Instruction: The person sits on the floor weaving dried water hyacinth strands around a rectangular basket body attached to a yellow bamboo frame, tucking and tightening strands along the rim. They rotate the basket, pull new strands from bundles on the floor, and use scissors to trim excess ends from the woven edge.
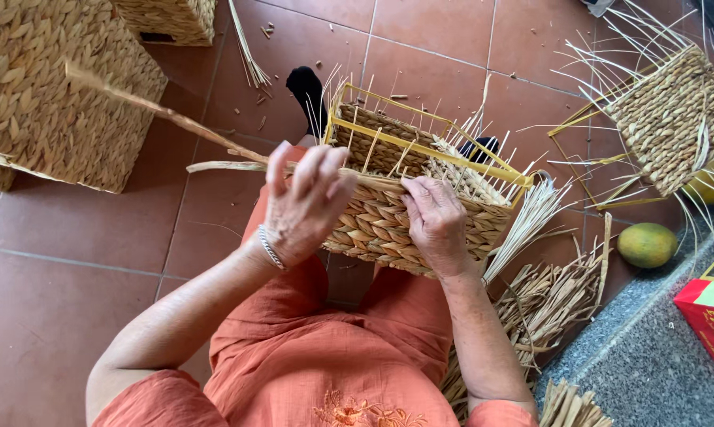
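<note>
From my seat I see the half-woven basket (420,186) on its yellow frame resting on the lap at centre. My left hand (305,204) sits at its nine o'clock edge, fingers spread wide — a long straw strand (147,107) runs under them, trailing toward ten o'clock. My right hand (436,225) presses flat on the woven wall, fingers curled narrow. A finished basket (52,95) sits at ten o'clock; a green fruit (646,244) at three.
</note>
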`<state>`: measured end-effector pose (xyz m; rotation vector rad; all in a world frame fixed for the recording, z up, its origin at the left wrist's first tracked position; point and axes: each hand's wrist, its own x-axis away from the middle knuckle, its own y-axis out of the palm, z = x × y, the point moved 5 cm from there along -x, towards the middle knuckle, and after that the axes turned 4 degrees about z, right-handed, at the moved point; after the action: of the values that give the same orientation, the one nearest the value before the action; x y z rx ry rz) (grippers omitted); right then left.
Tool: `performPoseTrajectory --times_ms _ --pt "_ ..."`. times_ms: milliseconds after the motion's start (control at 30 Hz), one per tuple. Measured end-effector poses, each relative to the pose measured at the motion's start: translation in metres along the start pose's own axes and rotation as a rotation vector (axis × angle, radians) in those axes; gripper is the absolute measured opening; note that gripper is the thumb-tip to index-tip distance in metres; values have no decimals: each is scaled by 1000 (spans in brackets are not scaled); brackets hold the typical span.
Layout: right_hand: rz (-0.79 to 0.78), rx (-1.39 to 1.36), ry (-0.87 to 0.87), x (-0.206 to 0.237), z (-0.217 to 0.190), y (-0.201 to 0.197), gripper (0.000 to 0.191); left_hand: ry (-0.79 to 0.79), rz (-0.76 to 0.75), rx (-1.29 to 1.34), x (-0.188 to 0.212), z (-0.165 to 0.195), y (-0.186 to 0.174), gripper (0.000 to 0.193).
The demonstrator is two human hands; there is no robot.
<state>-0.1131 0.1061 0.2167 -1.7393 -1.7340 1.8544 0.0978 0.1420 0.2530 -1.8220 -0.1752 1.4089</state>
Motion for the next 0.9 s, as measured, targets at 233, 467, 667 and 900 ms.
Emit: performPoseTrajectory --times_ms 233,467,667,900 --pt "-51 -226 322 4 27 9 8 22 -296 351 1 43 60 53" --pt "-62 -303 334 -1 24 1 12 -309 -602 467 -9 51 144 15" --pt "29 -212 209 -8 13 -1 13 -163 -178 648 8 57 102 10" --pt "-46 -123 150 -19 1 4 18 -89 -110 639 7 59 70 28"
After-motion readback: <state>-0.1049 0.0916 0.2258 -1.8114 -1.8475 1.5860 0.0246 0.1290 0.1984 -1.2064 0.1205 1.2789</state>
